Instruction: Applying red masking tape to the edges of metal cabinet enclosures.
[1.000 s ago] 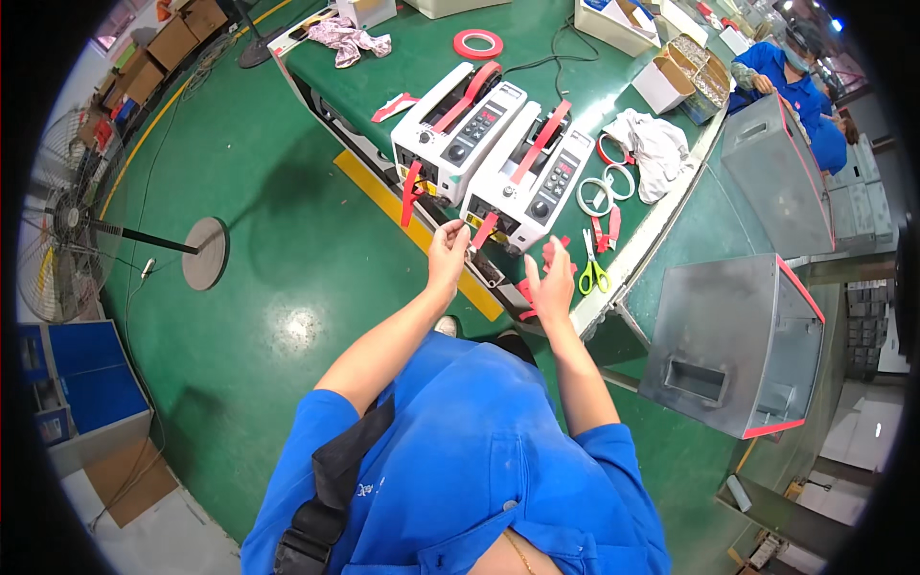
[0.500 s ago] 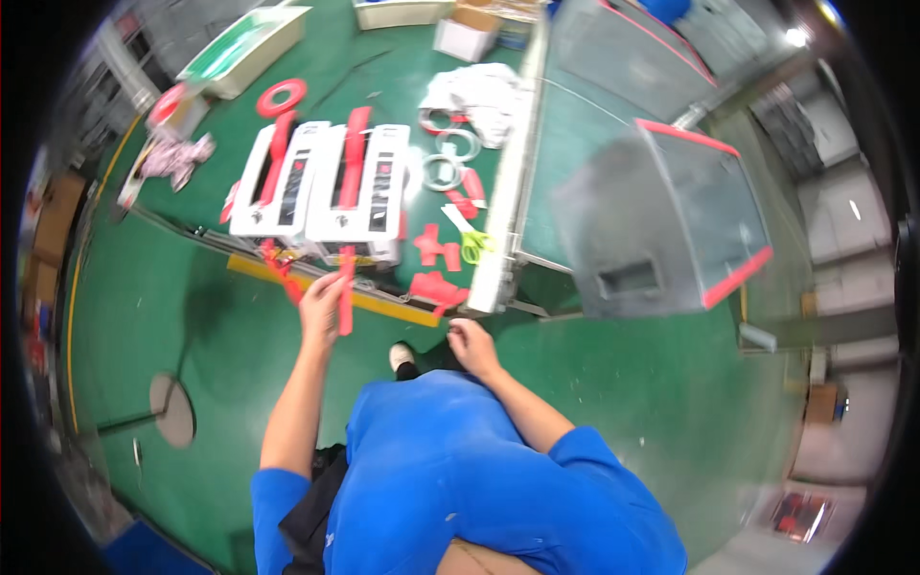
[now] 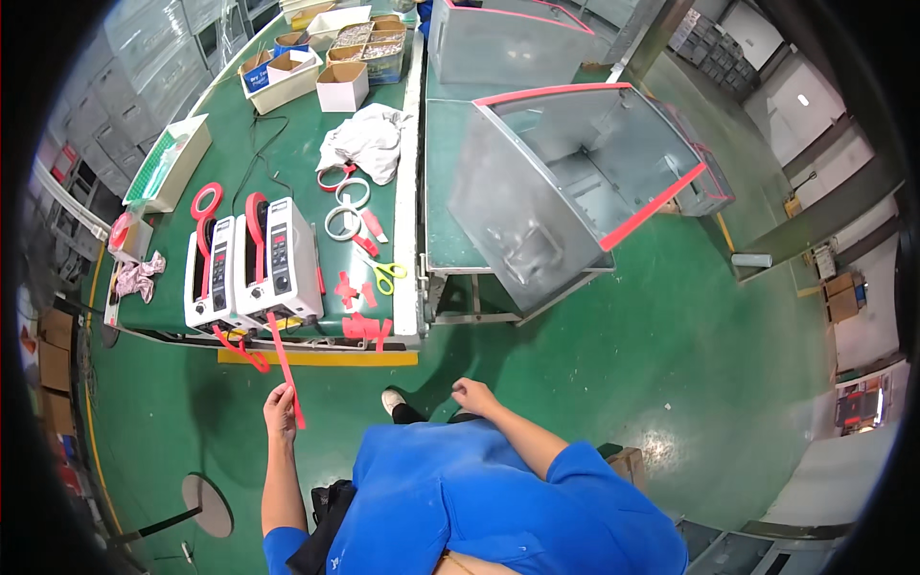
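Note:
My left hand (image 3: 280,412) pinches a long strip of red tape (image 3: 284,359) near its lower end. The strip slants up to the mouth of the right-hand white tape dispenser (image 3: 292,264), which carries a red tape roll (image 3: 256,222). Beside it stands a second white tape dispenser (image 3: 211,287), with red tape (image 3: 251,358) hanging in a curl from its front. My right hand (image 3: 474,396) hovers in front of my body past the table's edge, fingers curled together; whether anything is in them is hidden.
Yellow-green scissors (image 3: 387,276), cut red tape pieces (image 3: 362,327), tape rolls (image 3: 342,222) and a white cloth (image 3: 364,144) lie on the green table (image 3: 287,144). At right, a grey metal cabinet (image 3: 517,216) with red-taped edges rests on a stand. A round base (image 3: 208,506) stands on the floor.
My left hand has drawn down and away from the dispenser, and the tape strip hangs out longer. My right hand stays near my body, fingers still curled. The view has shifted.

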Tool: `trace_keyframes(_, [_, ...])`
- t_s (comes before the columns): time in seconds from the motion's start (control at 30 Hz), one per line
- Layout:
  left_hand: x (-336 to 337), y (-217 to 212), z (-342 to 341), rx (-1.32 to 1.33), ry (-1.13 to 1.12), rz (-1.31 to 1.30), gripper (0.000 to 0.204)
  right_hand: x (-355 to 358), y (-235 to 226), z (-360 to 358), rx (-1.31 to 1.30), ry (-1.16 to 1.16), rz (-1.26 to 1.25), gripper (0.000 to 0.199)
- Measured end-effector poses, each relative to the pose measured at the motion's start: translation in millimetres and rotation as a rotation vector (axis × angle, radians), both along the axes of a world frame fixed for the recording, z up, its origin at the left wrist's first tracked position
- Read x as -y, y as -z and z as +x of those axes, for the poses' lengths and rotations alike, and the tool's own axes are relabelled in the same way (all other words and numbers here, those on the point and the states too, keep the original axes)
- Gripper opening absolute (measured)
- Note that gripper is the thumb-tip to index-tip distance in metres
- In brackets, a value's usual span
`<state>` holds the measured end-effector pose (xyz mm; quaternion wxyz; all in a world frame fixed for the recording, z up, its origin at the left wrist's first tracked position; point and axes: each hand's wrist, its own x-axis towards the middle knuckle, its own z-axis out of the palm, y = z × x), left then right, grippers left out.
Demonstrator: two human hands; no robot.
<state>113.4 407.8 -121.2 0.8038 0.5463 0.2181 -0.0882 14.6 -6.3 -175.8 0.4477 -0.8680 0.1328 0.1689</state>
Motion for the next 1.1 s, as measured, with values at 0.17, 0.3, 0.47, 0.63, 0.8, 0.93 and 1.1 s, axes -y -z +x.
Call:
trace_keyframes(0.17, [-7.7, -5.5, -24.9, -0.107, -0.005, 0.037, 0.017, 51.5, 17.4, -70.1, -0.094, 0.176, -0.001, 0.027])
trace_keyframes(0.3, [-9.2, -11.0, -41.3, -0.116, 0.005, 0.06, 0.018, 89.6, 44.9, -120.8, -0.151, 0.277, 0.037, 0.023])
trace_keyframes(0.47, [-7.6, -12.6, -64.1, -0.152, -0.024, 0.092, 0.02, 113.2, 51.5, -141.3, -0.267, 0.412, 0.207, 0.02])
trace_keyframes(0.63, [-7.4, -14.7, -77.6, -0.121, -0.057, 0.138, 0.019, 120.5, 57.3, -131.4, -0.227, 0.381, 0.258, 0.019])
trace_keyframes(0.8, [-3.2, -27.2, -84.9, -0.112, -0.09, 0.179, 0.017, 110.6, 18.9, -93.3, -0.052, 0.25, 0.225, 0.023])
trace_keyframes(0.93, [6.6, -46.2, -96.5, -0.086, 0.095, 0.406, 0.015, 73.4, -89.1, -44.3, 0.261, 0.071, 0.263, 0.025])
trace_keyframes(1.1, [81.2, -116.2, -111.6, -0.143, 0.476, 0.651, 0.01, 31.7, -196.2, -12.7, 0.716, -0.217, 0.241, 0.029])
